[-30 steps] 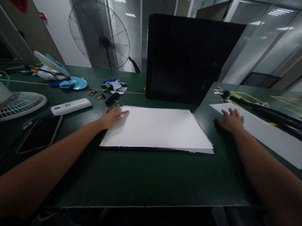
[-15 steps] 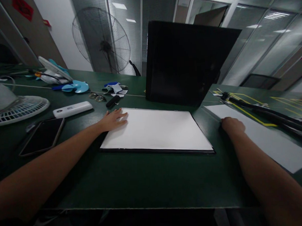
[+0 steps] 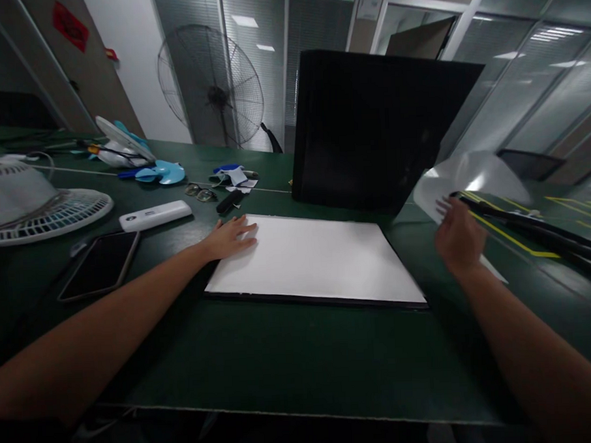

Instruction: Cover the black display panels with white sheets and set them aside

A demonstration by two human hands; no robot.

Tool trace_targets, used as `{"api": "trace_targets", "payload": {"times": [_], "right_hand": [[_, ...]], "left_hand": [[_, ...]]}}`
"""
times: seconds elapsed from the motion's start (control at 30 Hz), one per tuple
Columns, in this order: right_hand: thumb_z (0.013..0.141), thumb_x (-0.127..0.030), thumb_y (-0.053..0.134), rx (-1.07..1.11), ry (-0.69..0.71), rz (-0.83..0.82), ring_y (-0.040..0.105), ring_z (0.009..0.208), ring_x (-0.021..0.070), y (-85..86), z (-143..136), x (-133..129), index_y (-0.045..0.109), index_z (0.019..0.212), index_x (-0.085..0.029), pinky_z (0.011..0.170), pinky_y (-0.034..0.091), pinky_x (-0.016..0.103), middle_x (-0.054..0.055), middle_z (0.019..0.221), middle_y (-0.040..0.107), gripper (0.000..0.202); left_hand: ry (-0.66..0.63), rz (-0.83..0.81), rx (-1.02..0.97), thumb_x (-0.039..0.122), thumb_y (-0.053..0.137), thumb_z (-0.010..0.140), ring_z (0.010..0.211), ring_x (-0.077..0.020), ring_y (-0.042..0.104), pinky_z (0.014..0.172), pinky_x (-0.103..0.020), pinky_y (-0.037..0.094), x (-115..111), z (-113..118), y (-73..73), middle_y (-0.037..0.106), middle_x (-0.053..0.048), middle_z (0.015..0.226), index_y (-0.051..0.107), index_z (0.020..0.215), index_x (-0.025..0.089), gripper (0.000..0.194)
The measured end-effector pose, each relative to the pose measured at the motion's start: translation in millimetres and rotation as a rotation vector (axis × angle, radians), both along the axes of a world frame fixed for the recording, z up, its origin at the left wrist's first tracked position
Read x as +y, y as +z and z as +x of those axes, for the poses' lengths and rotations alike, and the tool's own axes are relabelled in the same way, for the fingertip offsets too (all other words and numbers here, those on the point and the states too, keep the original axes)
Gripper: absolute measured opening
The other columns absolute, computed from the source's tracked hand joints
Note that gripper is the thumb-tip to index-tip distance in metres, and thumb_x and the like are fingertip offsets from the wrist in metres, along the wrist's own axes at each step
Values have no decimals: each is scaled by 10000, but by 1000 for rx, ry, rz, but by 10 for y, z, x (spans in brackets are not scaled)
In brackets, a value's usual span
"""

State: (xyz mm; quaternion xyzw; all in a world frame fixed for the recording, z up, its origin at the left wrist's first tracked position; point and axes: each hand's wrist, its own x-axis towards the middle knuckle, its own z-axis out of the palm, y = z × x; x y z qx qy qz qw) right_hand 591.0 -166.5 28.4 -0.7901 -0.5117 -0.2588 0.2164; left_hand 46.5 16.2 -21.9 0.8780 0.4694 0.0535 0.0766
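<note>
My left hand [image 3: 231,238] lies with its fingers spread on the left end of a flat white panel [image 3: 321,263]. The panel has a dark edge along its near side and rests on the green table. Out to the right, my right hand [image 3: 460,239] is closed on a thin translucent white sheet [image 3: 502,176], which curves up and away beyond the fingers. A white corner also shows beside the wrist. The exact grip is partly hidden by the back of the hand.
A large black screen-like panel [image 3: 380,133] stands upright behind the white one. To the left are a phone [image 3: 101,266], a white oblong device [image 3: 155,216], glasses [image 3: 201,192] and a fan [image 3: 79,208]. Black strips [image 3: 535,224] and yellow frames lie at the right.
My right hand has risen with the sheet, which was lying flat on the table and is now lifted and bent. The left hand stays on the white panel. The view has shifted slightly.
</note>
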Motion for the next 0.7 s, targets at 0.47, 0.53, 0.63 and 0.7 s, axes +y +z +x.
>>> {"api": "trace_targets", "payload": {"times": [0.47,0.53,0.63,0.7], "right_hand": [[1088,-197,424,-143,1111,-653,602,1373,279,-140,-1828,-251,585,1554,-273,1155,502,541,94,1533,596,499],[1098,-223,409,-114,1142,-638,594,1380,277,-145,-1818,-265,585,1556,-265,1167,493,545,92,1538,591,492],[1120,-266,375,-65,1227,-613,552,1432,256,-185,-1841,-274,562,1574,-281,1202,468,533,56,1574,560,492],[1132,-300,373,-20,1284,-612,498,1487,237,-207,-1878,-290,543,1587,-283,1242,434,515,34,1603,528,486]], "left_hand": [[46,-66,-74,507,120,1140,1654,-353,223,1312,-637,123,3,-15,8,238,-121,1790,456,1644,199,679],[41,-57,-59,609,310,1100,1653,-384,215,1306,-665,117,2,-2,4,233,-146,1787,424,1660,196,705],[36,-14,-42,647,532,1010,1645,-420,219,1302,-680,128,26,2,-27,243,-178,1780,361,1688,193,834],[33,5,-39,595,532,1014,1639,-424,236,1302,-676,146,56,-11,-56,259,-176,1776,313,1708,195,831]]}}
